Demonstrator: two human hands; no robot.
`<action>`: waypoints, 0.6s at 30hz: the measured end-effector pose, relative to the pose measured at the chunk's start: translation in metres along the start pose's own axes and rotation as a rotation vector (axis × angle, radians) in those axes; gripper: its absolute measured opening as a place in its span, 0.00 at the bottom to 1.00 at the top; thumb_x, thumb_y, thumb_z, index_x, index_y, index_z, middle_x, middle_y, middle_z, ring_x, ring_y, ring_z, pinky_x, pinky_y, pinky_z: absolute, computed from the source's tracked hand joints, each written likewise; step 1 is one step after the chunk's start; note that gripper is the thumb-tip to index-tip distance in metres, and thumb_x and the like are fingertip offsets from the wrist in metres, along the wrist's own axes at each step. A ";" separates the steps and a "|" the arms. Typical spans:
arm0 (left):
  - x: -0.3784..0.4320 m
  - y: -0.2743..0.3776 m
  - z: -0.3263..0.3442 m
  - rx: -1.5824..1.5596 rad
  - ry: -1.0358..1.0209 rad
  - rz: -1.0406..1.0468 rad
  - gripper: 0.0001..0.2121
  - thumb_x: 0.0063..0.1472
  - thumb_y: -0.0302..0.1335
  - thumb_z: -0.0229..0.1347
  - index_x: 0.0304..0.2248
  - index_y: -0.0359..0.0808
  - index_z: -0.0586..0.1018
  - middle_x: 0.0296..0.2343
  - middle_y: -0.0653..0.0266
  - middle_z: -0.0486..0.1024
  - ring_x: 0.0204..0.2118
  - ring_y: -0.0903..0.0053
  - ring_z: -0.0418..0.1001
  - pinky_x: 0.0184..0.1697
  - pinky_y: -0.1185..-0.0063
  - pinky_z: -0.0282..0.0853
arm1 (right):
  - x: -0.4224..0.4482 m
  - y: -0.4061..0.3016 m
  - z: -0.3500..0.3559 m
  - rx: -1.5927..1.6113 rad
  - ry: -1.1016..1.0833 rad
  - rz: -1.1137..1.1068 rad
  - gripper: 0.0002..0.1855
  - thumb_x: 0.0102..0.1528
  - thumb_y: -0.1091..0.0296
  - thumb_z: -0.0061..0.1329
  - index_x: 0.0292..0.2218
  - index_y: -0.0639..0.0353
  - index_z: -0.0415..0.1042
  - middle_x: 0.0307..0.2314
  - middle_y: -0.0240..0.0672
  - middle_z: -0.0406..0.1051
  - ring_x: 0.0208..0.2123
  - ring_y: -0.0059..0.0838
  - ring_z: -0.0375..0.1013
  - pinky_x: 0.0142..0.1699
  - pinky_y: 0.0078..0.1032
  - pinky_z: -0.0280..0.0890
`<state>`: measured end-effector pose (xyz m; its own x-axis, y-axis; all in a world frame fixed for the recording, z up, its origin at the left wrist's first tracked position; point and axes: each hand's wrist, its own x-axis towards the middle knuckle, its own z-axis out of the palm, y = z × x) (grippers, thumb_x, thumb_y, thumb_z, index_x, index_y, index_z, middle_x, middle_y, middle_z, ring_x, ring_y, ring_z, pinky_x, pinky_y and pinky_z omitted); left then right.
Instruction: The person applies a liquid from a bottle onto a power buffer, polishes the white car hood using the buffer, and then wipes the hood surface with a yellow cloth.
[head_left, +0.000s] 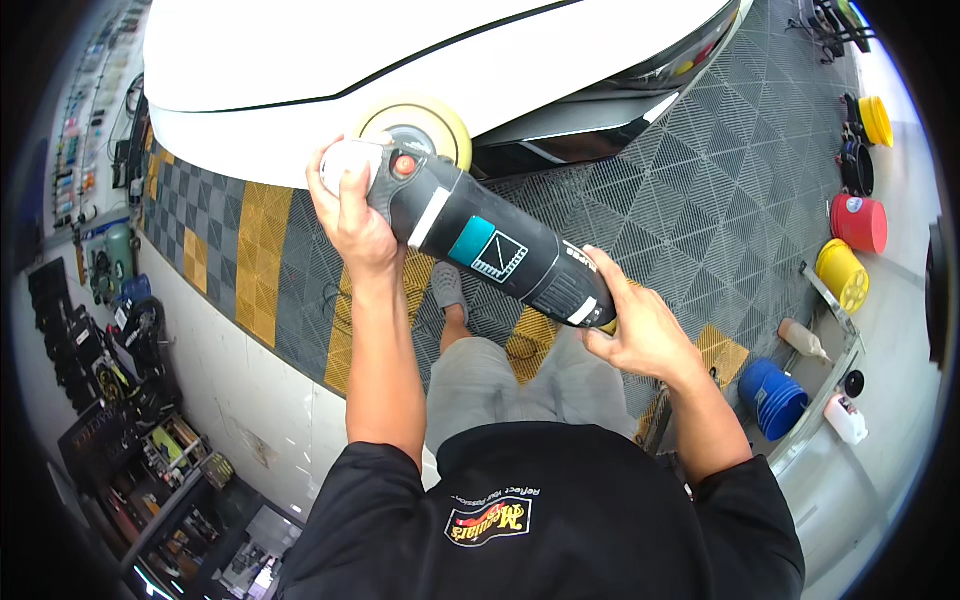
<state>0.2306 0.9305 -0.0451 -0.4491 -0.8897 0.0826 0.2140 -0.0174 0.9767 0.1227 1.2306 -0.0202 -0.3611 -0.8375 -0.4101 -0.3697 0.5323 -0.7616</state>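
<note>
A black Rupes car polisher (510, 240) lies slantwise between my two hands. My left hand (356, 217) wraps the white and grey cap of its head, beside a round red button (405, 164). At the rear end, my right hand (637, 315) grips the body from the side. The yellow round foam pad (454, 131) meets the white body panel of a car (300, 142); whether it is spinning cannot be told. A dark panel seam (337, 96) runs above the pad. Black glossy trim (555, 146) sits right of it.
Grey and yellow ribbed floor tiles (262, 247) surround the car. Along the right wall stand a red bucket (859, 225), a yellow bucket (844, 276) and a blue bucket (772, 397). A white jug (846, 420) is nearby. Equipment lines a white partition (247, 360) at left.
</note>
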 end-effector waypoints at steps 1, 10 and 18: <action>0.001 0.002 0.004 -0.040 0.018 -0.005 0.21 0.63 0.26 0.50 0.54 0.30 0.64 0.41 0.49 0.73 0.42 0.65 0.76 0.49 0.72 0.73 | 0.004 0.004 0.000 -0.002 0.004 0.007 0.49 0.45 0.66 0.57 0.63 0.59 0.46 0.34 0.56 0.75 0.35 0.56 0.77 0.42 0.44 0.71; -0.015 0.007 -0.038 0.095 0.077 -0.004 0.23 0.63 0.31 0.51 0.55 0.33 0.62 0.43 0.38 0.75 0.46 0.58 0.75 0.53 0.65 0.71 | 0.026 0.017 0.054 0.032 -0.110 -0.035 0.51 0.45 0.66 0.58 0.65 0.59 0.45 0.36 0.55 0.74 0.35 0.54 0.77 0.42 0.46 0.71; -0.006 0.007 0.020 -0.058 0.028 -0.038 0.22 0.60 0.25 0.56 0.53 0.29 0.67 0.41 0.55 0.72 0.44 0.72 0.72 0.52 0.76 0.68 | 0.005 0.016 0.030 -0.052 0.026 0.143 0.54 0.43 0.65 0.64 0.64 0.57 0.46 0.38 0.57 0.74 0.35 0.56 0.78 0.43 0.43 0.73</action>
<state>0.2175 0.9453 -0.0346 -0.4334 -0.9004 0.0391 0.2475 -0.0772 0.9658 0.1406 1.2308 -0.0497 -0.4348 -0.7496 -0.4991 -0.3566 0.6522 -0.6689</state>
